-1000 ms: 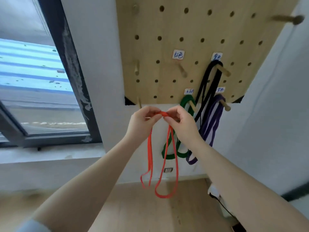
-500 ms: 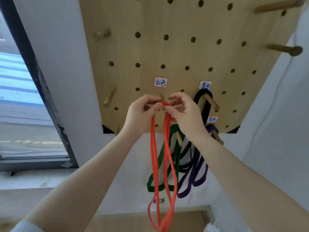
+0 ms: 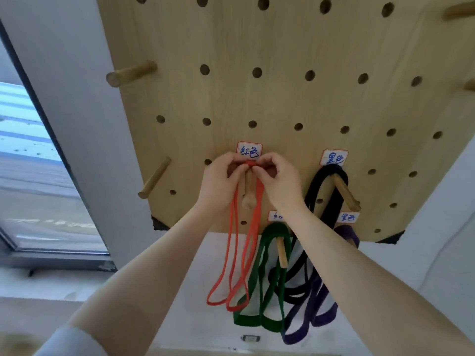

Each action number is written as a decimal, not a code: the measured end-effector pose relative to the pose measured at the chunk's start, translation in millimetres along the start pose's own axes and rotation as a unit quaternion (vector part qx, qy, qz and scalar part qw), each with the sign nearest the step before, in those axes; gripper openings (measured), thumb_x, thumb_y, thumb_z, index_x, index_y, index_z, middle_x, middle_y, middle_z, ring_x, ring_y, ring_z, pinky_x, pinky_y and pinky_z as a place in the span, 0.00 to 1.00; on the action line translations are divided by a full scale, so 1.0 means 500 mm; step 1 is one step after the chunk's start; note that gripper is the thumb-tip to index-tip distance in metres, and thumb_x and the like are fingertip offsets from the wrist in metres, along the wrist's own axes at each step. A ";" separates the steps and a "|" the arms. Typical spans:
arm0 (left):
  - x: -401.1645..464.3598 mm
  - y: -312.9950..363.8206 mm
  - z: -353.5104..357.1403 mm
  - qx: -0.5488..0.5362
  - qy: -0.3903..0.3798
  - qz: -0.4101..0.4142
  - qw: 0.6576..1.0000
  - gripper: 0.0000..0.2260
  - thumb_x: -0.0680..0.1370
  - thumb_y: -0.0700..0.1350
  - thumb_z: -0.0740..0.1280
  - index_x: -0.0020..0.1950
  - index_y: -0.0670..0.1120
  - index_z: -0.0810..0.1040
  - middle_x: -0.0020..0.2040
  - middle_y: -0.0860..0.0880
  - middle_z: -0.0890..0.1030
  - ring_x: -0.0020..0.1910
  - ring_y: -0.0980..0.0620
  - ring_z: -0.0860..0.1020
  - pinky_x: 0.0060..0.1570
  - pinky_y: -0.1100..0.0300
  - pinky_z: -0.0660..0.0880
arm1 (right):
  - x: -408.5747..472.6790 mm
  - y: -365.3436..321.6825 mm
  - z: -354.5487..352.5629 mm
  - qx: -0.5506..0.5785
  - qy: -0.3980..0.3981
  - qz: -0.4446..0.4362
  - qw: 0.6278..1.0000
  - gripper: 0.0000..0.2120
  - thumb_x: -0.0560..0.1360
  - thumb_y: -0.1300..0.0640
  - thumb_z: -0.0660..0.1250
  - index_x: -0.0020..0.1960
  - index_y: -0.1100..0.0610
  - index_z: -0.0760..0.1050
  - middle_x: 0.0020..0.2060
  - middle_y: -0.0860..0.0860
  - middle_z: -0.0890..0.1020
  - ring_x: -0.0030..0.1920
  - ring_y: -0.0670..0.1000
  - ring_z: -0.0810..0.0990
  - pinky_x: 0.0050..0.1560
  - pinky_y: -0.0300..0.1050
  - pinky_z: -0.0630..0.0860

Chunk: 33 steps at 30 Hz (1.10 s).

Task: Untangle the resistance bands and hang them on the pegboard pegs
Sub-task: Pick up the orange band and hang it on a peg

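The red band [image 3: 250,235] is pinched at its top by both hands, my left hand [image 3: 219,182] and my right hand [image 3: 277,182]. Its top loop sits over a wooden peg [image 3: 248,191] under a white handwritten label [image 3: 249,151] on the wooden pegboard [image 3: 282,98]. The band's two loops hang down on either side of that peg. A green band [image 3: 272,278], a black band [image 3: 326,181] and a purple band [image 3: 321,304] hang from their own pegs to the right.
Bare pegs [image 3: 131,73] stick out at the board's left and far right edges. A window [image 3: 38,188] with a dark frame is on the left. White wall lies below the board, with a small socket [image 3: 250,338] low down.
Both hands have lifted the red band from below the board up to the labelled peg, and its top now rests over the peg. The view has come closer to the board.
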<state>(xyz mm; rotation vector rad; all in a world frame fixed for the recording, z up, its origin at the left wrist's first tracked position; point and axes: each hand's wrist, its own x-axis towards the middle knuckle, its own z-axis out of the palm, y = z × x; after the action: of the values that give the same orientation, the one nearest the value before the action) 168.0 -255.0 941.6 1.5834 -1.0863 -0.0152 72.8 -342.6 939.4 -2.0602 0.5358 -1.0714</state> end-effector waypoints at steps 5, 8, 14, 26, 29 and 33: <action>-0.004 -0.027 0.011 0.083 0.063 0.070 0.992 0.07 0.77 0.40 0.65 0.52 0.46 0.81 0.52 0.53 0.70 0.48 0.63 0.70 0.52 0.77 0.66 | 0.001 0.050 0.007 -0.133 0.069 -0.116 0.982 0.04 0.74 0.58 0.67 0.49 0.54 0.78 0.49 0.50 0.75 0.48 0.51 0.77 0.46 0.49 0.77; -0.007 -0.035 0.020 0.086 0.081 0.062 0.991 0.07 0.77 0.41 0.65 0.53 0.46 0.80 0.52 0.53 0.70 0.47 0.60 0.71 0.51 0.74 0.69 | -0.006 0.056 0.014 -0.106 0.062 -0.094 0.988 0.05 0.75 0.58 0.66 0.50 0.55 0.77 0.47 0.49 0.79 0.46 0.48 0.77 0.48 0.50 0.77; -0.024 -0.041 0.035 0.011 0.109 -0.016 0.994 0.07 0.76 0.40 0.65 0.46 0.53 0.74 0.45 0.50 0.79 0.42 0.55 0.77 0.44 0.64 0.73 | -0.029 0.053 0.026 0.021 0.081 -0.012 0.996 0.07 0.75 0.60 0.66 0.53 0.55 0.76 0.44 0.45 0.80 0.43 0.39 0.79 0.48 0.34 0.76; -0.013 -0.030 0.035 0.057 0.120 -0.058 0.989 0.03 0.76 0.43 0.65 0.43 0.48 0.78 0.41 0.52 0.78 0.41 0.55 0.76 0.43 0.60 0.74 | -0.017 0.066 0.045 -0.144 0.152 -0.077 0.975 0.06 0.75 0.54 0.66 0.45 0.55 0.80 0.40 0.50 0.81 0.39 0.51 0.79 0.35 0.49 0.74; -0.012 -0.005 0.019 0.063 0.093 -0.088 0.990 0.05 0.77 0.42 0.63 0.47 0.49 0.78 0.42 0.53 0.79 0.41 0.52 0.78 0.45 0.54 0.76 | -0.013 0.041 0.031 -0.171 0.101 -0.033 0.980 0.08 0.77 0.53 0.63 0.50 0.53 0.79 0.42 0.50 0.82 0.42 0.52 0.79 0.40 0.51 0.76; -0.073 0.016 -0.012 0.110 -0.034 -0.065 0.991 0.18 0.78 0.43 0.59 0.68 0.50 0.69 0.58 0.50 0.78 0.56 0.51 0.76 0.54 0.56 0.73 | -0.052 0.002 0.002 -0.208 0.007 0.014 0.978 0.12 0.79 0.53 0.58 0.60 0.52 0.74 0.49 0.52 0.82 0.47 0.55 0.81 0.45 0.52 0.78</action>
<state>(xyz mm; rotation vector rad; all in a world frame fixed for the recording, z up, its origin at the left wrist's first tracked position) 145.5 -226.6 930.7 1.8613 -1.0645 -0.0393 58.9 -326.3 924.9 -2.3954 0.8520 -1.0215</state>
